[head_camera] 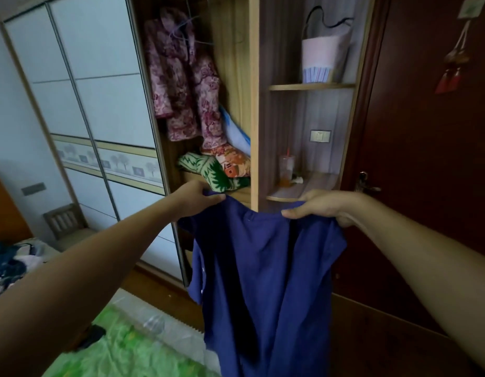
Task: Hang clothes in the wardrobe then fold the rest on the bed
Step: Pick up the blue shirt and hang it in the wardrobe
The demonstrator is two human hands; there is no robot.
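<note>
A dark blue shirt point(263, 268) hangs in front of me, held up by its top edge. My left hand point(195, 198) grips its left shoulder and my right hand point(323, 206) pinches its right shoulder. Behind it stands the open wardrobe point(253, 104). A purple floral jacket point(181, 85) hangs on a hanger inside. Folded patterned bedding point(217, 170) lies on the wardrobe's shelf just beyond my left hand. No hanger shows in the shirt.
White sliding wardrobe doors point(94, 91) fill the left. Side shelves hold a pink bag point(324, 57) and a plastic cup point(286, 171). A dark wooden door point(432, 131) is at right. A green-covered bed point(121, 349) lies below left, with a clothes pile point(7, 262) and wooden chair point(64, 224).
</note>
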